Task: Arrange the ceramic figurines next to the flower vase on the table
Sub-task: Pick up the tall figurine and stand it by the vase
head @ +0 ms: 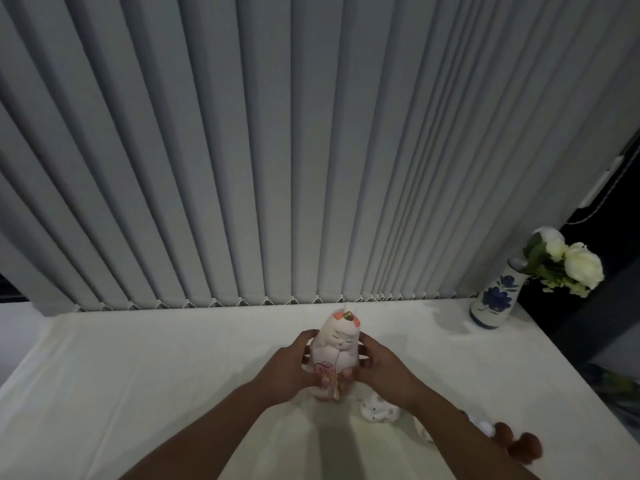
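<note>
A tall pale pink ceramic figurine with closed eyes and a small gold knob on its head is held upright over the middle of the white table. My left hand clasps its left side and my right hand clasps its right side. A small white figurine lies on the cloth just under my right wrist. Another figurine with red-brown round parts sits partly hidden behind my right forearm. The flower vase, white with blue flowers painted on it, stands at the table's far right corner holding white roses.
Grey vertical blinds hang right behind the table's far edge. A dark area drops away past the table's right edge, beyond the vase.
</note>
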`<state>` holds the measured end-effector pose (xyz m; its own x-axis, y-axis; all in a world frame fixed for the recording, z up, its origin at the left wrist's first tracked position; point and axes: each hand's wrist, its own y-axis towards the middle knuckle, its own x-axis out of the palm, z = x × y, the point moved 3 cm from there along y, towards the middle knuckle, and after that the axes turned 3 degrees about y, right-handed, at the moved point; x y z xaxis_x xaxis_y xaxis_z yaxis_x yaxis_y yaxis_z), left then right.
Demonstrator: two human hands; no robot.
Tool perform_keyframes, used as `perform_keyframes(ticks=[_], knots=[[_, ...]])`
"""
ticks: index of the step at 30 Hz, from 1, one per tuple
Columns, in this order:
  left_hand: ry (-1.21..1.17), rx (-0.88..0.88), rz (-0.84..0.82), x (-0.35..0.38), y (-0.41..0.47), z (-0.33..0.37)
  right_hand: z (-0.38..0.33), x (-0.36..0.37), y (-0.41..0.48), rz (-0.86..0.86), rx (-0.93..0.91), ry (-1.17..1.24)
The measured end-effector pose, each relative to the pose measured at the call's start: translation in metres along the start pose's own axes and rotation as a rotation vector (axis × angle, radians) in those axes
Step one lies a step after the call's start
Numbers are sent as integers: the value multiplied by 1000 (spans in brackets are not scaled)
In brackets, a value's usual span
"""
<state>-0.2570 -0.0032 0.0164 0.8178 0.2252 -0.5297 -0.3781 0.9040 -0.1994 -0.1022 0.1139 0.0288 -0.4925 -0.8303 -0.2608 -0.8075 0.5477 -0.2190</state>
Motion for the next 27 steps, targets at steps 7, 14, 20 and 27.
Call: perform_keyframes(ticks=[7,14,20,27], knots=[[-11,48,73,19,26,50,-16,-51,-8,55,-95,-3],[-13,62,120,73,57,111,-5,-130,-17,69,-113,-9],[-32,72,163,120,94,150,9,-191,-19,96,-132,30],[-24,67,144,158,140,175,33,-243,-4,130,-114,35]])
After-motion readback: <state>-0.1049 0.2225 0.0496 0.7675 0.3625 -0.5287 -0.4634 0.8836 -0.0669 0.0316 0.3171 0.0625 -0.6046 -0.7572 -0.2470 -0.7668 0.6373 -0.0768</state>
